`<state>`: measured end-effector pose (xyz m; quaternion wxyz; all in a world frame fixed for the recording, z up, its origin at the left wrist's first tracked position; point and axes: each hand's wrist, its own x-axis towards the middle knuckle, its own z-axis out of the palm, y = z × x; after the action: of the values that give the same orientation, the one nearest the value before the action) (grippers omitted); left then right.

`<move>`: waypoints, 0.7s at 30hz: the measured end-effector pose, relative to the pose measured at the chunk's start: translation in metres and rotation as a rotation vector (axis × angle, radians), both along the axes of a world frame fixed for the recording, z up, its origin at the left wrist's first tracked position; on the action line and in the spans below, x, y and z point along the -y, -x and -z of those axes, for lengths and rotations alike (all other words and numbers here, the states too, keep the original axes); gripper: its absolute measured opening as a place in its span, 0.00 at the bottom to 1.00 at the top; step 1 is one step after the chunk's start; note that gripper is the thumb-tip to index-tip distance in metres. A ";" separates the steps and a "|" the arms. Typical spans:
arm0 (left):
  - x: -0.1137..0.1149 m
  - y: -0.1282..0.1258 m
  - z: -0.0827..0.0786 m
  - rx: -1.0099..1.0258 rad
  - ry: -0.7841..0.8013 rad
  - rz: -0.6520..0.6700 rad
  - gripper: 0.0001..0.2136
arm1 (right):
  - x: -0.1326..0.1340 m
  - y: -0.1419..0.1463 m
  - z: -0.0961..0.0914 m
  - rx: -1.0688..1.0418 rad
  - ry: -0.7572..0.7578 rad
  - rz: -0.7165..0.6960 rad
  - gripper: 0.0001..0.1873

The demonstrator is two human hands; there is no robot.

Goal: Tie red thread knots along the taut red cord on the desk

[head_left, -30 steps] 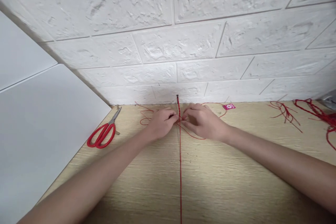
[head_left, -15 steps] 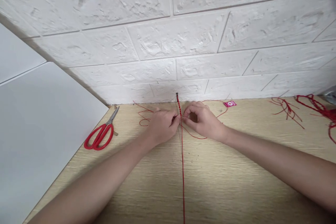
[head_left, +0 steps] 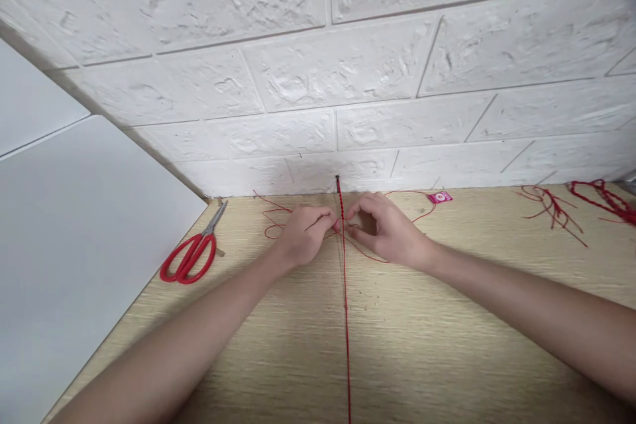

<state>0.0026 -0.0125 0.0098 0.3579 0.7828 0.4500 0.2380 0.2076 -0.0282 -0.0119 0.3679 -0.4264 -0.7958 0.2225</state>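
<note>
A taut red cord (head_left: 346, 318) runs from a dark fixing (head_left: 337, 177) at the foot of the wall down past the bottom of the view. Its upper length is a knotted or twisted red braid (head_left: 340, 202). My left hand (head_left: 307, 233) is closed in a pinch on thin red string just left of the cord. From the other side, my right hand (head_left: 380, 228) curls thumb and forefinger on the string close below the braid. Loose thin red string (head_left: 273, 213) lies in loops left of my left hand, and more curves out around my right hand.
Red-handled scissors (head_left: 195, 252) lie at the left beside a white panel (head_left: 99, 245). A small pink tag (head_left: 440, 197) rests near the wall on the right. Red thread scraps (head_left: 551, 209) and a red braided bundle (head_left: 603, 199) lie farther right on the wooden table (head_left: 422, 358).
My left fingers have drawn slightly away from the cord to the left, with string crossing between the hands. My right hand stays almost in place. The view has shifted slightly.
</note>
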 end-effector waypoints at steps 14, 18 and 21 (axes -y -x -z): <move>0.003 -0.005 0.002 -0.145 -0.102 0.021 0.11 | 0.001 0.000 0.003 0.114 -0.075 -0.052 0.02; 0.002 -0.006 0.002 -0.142 -0.107 0.018 0.09 | 0.002 0.000 0.001 0.091 -0.048 -0.057 0.03; 0.001 -0.006 0.002 -0.137 -0.081 0.016 0.08 | 0.003 0.001 -0.002 0.048 -0.033 -0.060 0.04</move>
<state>0.0085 -0.0132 0.0075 0.2962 0.8147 0.4571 0.1992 0.2067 -0.0308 -0.0096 0.3491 -0.4013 -0.8204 0.2099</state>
